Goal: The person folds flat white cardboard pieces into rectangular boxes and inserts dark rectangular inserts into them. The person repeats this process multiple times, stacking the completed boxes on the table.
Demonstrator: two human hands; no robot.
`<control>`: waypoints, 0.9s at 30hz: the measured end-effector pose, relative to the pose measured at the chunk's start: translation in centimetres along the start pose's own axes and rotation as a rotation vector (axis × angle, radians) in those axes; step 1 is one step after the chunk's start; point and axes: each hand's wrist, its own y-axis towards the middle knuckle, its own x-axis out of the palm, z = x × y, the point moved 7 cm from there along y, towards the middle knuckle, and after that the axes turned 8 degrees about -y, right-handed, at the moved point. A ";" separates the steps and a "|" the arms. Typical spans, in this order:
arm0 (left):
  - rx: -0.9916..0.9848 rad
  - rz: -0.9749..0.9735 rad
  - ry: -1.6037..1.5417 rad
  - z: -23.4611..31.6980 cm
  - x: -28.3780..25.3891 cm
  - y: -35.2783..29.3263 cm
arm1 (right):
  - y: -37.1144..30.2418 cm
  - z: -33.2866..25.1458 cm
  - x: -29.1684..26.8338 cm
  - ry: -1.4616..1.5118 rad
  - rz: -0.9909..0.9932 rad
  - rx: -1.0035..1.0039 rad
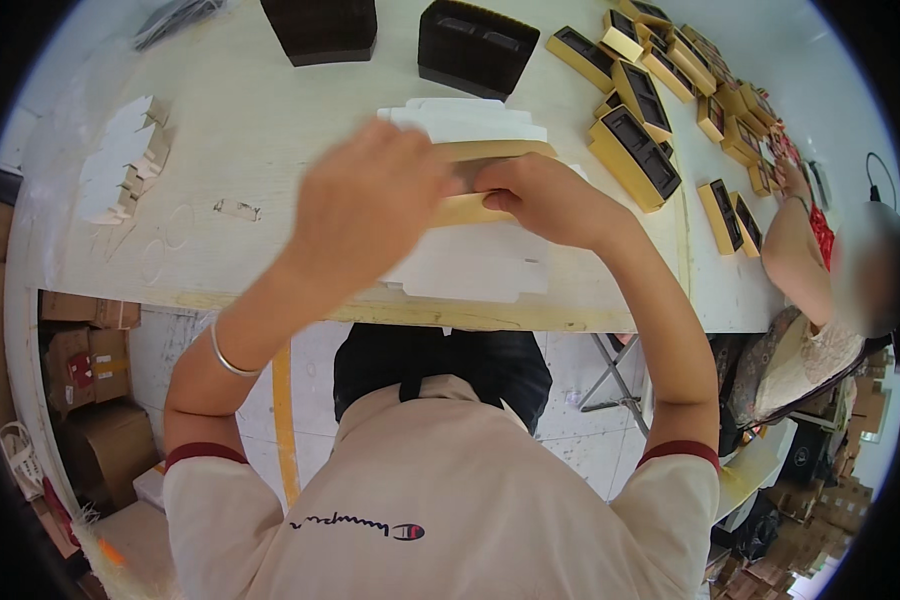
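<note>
The white card sheet (470,268) lies flat on the table, thin and smooth, with stepped tabs along its edges. Across its middle run two satiny gold strips (465,211) with a greyish band between them; whether strips and sheet are one piece, I cannot tell. Over the sheet's left part, the left hand (375,205) is curled and blurred, so whether it pinches anything cannot be told. At the sheet's right side, the right hand (555,200) bends inward, thumb against the nearer strip and forefinger curved just beyond; I cannot tell whether the two press together.

Left of the sheet stand white notched card pieces (125,165). Right of it lie rigid gold boxes (620,150) with dark, recessed inserts. Beyond it are two black tray stacks (475,50) with tapering sides.

The table (270,120) is pale and scuffed, its front edge yellowed just nearer than the sheet. Below that edge, a yellow stripe (283,410) crosses light floor tiles (600,445), and brown cartons (105,445) sit lower left of the sheet. Well to its right, a co-worker's hand (793,182) is beside more gold boxes.
</note>
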 end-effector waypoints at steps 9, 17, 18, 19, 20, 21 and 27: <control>-0.343 -0.509 -0.567 -6.8 5.3 0.4 | -2.6 -6.1 0.5 -0.608 0.210 -0.095; -0.307 -0.357 -0.754 -2.5 4.4 -1.3 | -5.9 -6.1 2.8 0.037 0.510 -0.287; -0.324 -0.389 -0.774 -2.3 4.6 -1.9 | -6.3 -5.3 2.8 0.094 0.526 -0.270; -0.341 -0.422 -0.795 -2.1 4.7 -2.3 | -6.6 -4.7 2.8 0.152 0.542 -0.251; -0.365 -0.543 -0.838 -1.8 4.8 -2.6 | -6.7 -4.2 2.4 0.219 0.597 -0.253; -0.260 -0.547 -0.808 -1.3 4.3 -2.7 | -6.6 -3.6 2.3 0.242 0.592 -0.197; 0.040 -0.440 -0.615 -1.4 4.8 -3.2 | -5.6 -2.9 2.7 0.369 0.456 0.136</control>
